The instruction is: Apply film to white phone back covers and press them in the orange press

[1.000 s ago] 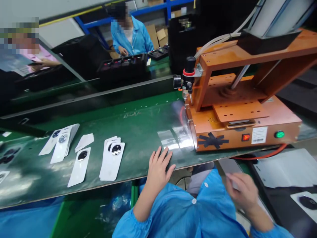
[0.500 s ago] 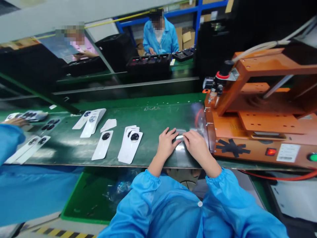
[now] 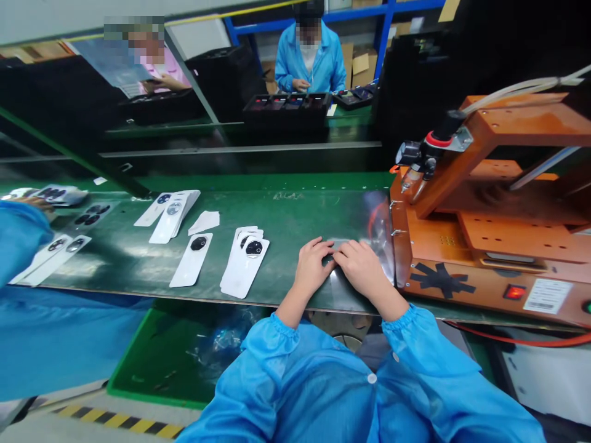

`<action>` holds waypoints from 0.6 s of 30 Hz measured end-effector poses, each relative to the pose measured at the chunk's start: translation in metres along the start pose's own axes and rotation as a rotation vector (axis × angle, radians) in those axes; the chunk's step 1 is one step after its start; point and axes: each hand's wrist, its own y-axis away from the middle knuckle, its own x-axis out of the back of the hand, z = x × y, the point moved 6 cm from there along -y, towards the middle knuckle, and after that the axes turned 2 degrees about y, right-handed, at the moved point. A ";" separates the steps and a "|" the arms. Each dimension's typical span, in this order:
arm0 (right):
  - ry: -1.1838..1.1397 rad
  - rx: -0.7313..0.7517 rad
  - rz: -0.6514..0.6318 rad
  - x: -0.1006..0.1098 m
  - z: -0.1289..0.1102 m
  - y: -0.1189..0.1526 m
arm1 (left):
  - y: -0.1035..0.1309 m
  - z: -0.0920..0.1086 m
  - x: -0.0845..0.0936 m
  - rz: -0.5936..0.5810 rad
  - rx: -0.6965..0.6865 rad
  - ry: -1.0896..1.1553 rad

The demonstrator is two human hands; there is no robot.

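My left hand (image 3: 314, 264) and my right hand (image 3: 361, 264) meet at the fingertips over the green work surface (image 3: 295, 215). Both hands have curled fingers around something small and dark, mostly hidden between them. A clear film lies on the surface beneath and right of my hands. Left of my left hand is a stack of white phone back panels (image 3: 244, 271) with round black camera rings. Beside it lies a single white panel (image 3: 190, 268), with a white paper piece (image 3: 204, 222) behind it.
An orange press machine (image 3: 498, 246) stands at the right. Farther left are more white panels (image 3: 166, 221) and a co-worker's blue sleeve (image 3: 23, 240). A green bin (image 3: 161, 363) sits below the table edge. Two people sit across, behind black trays (image 3: 286, 114).
The view has shifted slightly. My fingertips have come closer together, and the shiny white strip seen between them before is no longer visible.
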 end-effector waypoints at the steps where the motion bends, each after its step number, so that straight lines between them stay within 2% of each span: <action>1: 0.010 0.007 -0.004 0.000 0.000 0.001 | 0.001 0.002 -0.001 -0.012 -0.016 -0.020; 4: 0.022 -0.026 -0.016 -0.001 0.007 0.008 | 0.006 0.007 -0.003 -0.047 -0.054 -0.098; 7: 0.003 -0.100 0.040 0.010 0.014 0.022 | 0.007 0.009 -0.004 -0.085 -0.073 -0.148; 13: -0.219 -0.364 0.338 0.057 0.018 0.056 | -0.015 0.006 -0.002 -0.179 -0.110 -0.142; 16: -0.350 -0.435 0.386 0.057 0.019 0.058 | -0.022 0.002 0.003 -0.147 -0.104 -0.067; 18: -0.361 -0.448 0.347 0.048 0.020 0.051 | -0.021 0.000 0.005 -0.122 -0.103 -0.039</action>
